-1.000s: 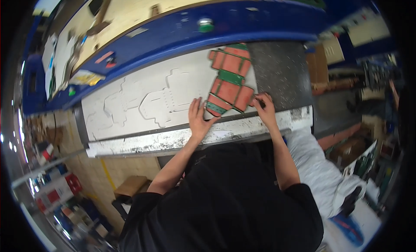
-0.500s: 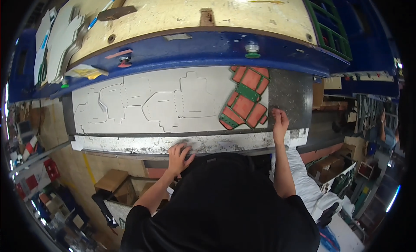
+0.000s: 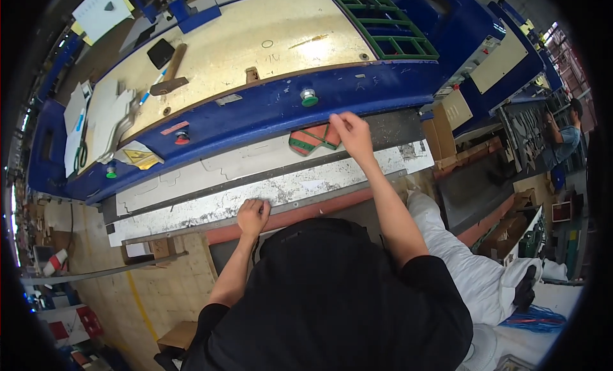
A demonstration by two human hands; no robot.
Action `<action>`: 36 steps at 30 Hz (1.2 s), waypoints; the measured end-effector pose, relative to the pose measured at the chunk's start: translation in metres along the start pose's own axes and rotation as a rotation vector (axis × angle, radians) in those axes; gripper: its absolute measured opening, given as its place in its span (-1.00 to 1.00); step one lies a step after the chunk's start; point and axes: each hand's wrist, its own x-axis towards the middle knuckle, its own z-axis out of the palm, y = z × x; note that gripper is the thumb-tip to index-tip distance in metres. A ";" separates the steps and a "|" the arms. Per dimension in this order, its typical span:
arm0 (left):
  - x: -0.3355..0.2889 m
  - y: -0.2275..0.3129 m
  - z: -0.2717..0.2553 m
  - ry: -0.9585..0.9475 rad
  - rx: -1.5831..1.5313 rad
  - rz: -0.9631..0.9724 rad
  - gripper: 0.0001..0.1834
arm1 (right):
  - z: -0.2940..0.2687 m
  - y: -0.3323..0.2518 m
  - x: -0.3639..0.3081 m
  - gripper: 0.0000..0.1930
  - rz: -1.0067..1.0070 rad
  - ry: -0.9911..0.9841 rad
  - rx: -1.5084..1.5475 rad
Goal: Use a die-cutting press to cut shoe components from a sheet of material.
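My right hand (image 3: 355, 138) reaches to the blue beam's lower edge, fingers curled in beside a red and green cutting die (image 3: 313, 141). Whatever its fingertips grip, if anything, is hidden. Only the near end of that die shows, lying on a white sheet (image 3: 249, 159) with cut outlines; the rest is hidden under the beam. My left hand (image 3: 253, 216) rests on the worn white metal edge strip (image 3: 191, 216), its fingers bent in and nothing visible in them.
The blue beam (image 3: 246, 112) carries green and red buttons. On the wooden top beyond lie a hammer (image 3: 174, 74), a dark phone-like object (image 3: 160, 53) and a green tray (image 3: 383, 26). White fabric (image 3: 440, 237) hangs at right. Another person (image 3: 568, 131) stands far right.
The view has turned. The die and sheet, earlier in full sight, are now mostly under the blue beam. My right hand has moved forward to the beam; my left fingers have drawn in.
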 end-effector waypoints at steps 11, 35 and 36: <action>0.004 0.021 -0.002 0.044 0.060 -0.140 -0.71 | 0.000 0.003 -0.070 -0.55 -0.054 -0.128 -0.054; -0.001 0.032 -0.010 0.007 0.104 -0.155 -0.74 | 0.000 0.072 -0.185 -0.48 -0.120 -0.333 -0.797; -0.001 0.034 -0.011 0.054 0.104 -0.148 -0.74 | 0.000 0.071 -0.185 -0.48 -0.174 -0.323 -0.759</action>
